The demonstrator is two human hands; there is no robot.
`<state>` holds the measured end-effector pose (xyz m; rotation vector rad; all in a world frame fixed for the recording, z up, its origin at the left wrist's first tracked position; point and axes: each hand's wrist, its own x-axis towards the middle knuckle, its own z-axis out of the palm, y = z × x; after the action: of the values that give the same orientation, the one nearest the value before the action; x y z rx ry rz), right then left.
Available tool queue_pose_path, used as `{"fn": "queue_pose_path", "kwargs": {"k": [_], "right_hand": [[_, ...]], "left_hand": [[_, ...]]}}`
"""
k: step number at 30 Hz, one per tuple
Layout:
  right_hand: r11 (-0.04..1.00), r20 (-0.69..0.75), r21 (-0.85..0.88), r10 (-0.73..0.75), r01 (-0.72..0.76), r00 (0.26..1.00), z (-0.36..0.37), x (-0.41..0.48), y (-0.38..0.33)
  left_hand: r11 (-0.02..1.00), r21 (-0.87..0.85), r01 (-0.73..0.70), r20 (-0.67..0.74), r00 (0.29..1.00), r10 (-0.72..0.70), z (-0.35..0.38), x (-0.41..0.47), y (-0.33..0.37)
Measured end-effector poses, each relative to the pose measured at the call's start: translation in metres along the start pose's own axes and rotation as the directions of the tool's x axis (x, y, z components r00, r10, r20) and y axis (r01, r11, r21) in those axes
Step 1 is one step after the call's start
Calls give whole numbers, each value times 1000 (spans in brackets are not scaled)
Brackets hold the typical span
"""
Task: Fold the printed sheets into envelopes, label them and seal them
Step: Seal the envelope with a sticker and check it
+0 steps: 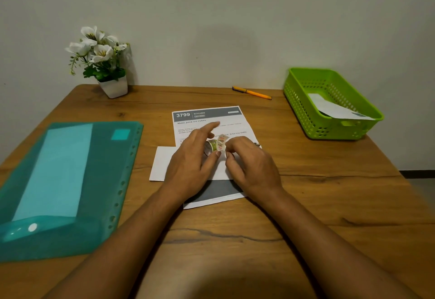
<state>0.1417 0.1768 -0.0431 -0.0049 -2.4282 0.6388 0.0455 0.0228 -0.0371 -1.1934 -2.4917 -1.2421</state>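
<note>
Gripped tape roll [211, 145] with left hand [190, 160], index straight | pinched tape end [221, 142] with right hand [249, 164] | held both over sheet [207, 120] and white paper [162, 164] on table [306, 193].

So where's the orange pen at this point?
Head view: the orange pen lies at the table's far edge, right of centre, between the printed sheet and the green basket, touching neither.

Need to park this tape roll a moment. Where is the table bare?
Bare table: between the printed sheet and the green basket, in front of that basket, and at the back between the flower pot and the orange pen. Crowded: the centre, where the left hand and right hand hold the tape roll, and the left, under the teal folder.
</note>
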Motion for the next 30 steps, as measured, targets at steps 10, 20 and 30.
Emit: {"fn": "queue_pose_path", "kwargs": {"k": [10, 20, 30], "right_hand": [[1000, 9, 23, 17, -17, 1000, 0, 0, 0], [999, 5, 50, 10, -10, 1000, 0, -1, 0], [999, -2, 53, -3, 3, 1000, -1, -1, -1]], "left_hand": [[993, 99, -67, 28, 997, 65, 3, -1, -1], [1000, -5, -14, 2, 1000, 14, 0, 0, -3], [993, 83, -78, 50, 996, 74, 0, -4, 4]]}}
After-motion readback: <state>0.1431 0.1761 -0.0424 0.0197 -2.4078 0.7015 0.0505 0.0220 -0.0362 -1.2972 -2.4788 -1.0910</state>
